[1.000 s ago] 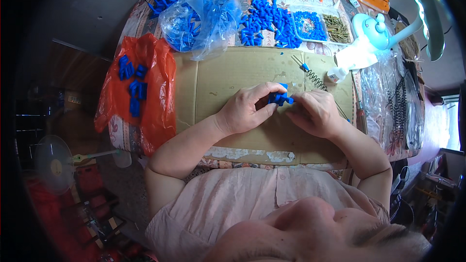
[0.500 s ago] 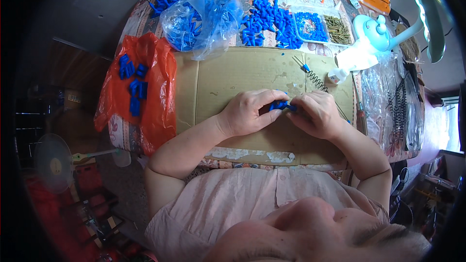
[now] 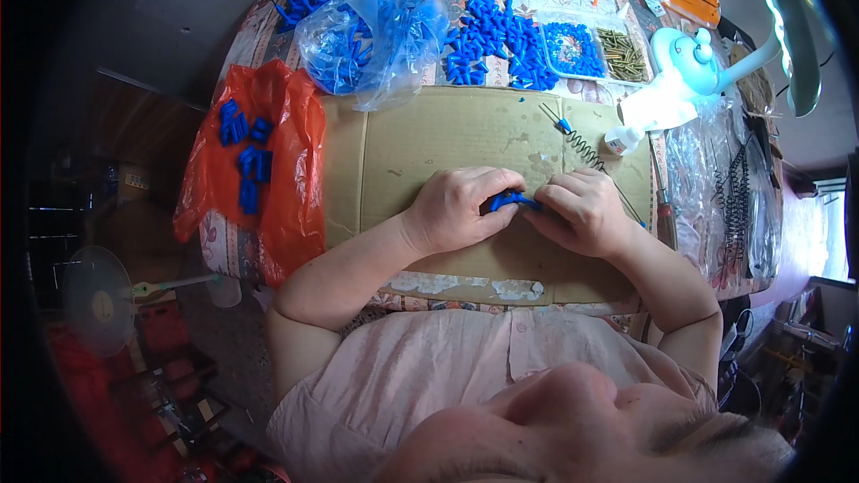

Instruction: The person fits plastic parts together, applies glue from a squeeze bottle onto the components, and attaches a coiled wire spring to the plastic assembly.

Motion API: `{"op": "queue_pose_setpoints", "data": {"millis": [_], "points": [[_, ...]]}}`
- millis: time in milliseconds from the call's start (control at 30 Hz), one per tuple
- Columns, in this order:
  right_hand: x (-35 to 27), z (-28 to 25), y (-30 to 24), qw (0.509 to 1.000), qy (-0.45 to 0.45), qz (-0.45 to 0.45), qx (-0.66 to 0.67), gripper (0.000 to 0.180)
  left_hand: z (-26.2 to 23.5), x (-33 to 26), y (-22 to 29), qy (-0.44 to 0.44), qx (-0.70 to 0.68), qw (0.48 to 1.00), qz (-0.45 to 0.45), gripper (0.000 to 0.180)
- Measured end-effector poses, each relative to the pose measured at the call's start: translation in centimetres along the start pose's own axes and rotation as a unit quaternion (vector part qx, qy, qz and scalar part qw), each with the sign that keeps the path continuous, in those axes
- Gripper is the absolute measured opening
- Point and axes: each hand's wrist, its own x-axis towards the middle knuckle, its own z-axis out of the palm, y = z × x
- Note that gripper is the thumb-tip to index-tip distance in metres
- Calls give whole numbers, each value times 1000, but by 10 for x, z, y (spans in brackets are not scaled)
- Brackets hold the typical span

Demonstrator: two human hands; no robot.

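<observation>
At the left of the frame, several blue pieces (image 3: pixel 255 164) lie on a red-orange plastic bag (image 3: pixel 300 152). At the centre, over flattened cardboard (image 3: pixel 394 139), the left hand (image 3: pixel 458 207) pinches a blue plastic part (image 3: pixel 503 201). The right hand (image 3: pixel 586 213) curls narrowly at its right end; whether it grips, I cannot tell. A dark coil spring (image 3: pixel 583 149) lies right of centre.

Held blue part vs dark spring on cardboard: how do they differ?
The held part is bright blue; the spring is dark and coiled.
Left hand and right hand hold the held part; the spring lies on the cardboard.
The held part is partly hidden; the spring's coils show plainly.
</observation>
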Motion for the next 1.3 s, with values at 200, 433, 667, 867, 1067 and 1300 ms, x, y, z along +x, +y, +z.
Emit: {"op": "queue_pose_setpoints", "data": {"millis": [200, 433, 667, 867, 1067, 1300], "points": [[1, -1, -1, 1000, -3, -12, -2, 19, 1, -1, -1, 4, 5, 1000, -3, 26], [1, -2, -3, 1000, -6, -21, -14, 19, 1, -1, 0, -4, -3, 1000, -10, 27], [2, -2, -4, 999, -4, -32, -19, 20, -1, -1, -1, -9, -10, 1000, -13, 28], [2, -1, -4, 999, 1, -40, -17, 19, 0, -1, -2, -9, -10, 1000, -11, 28], [2, 0, -5, 999, 4, -44, -19, 20, 0, -1, -2, -13, -11, 1000, -17, 28], [2, 0, -6, 999, 11, -48, -17, 19, 0, -1, -1, -14, -7, 1000, -18, 28]]}}
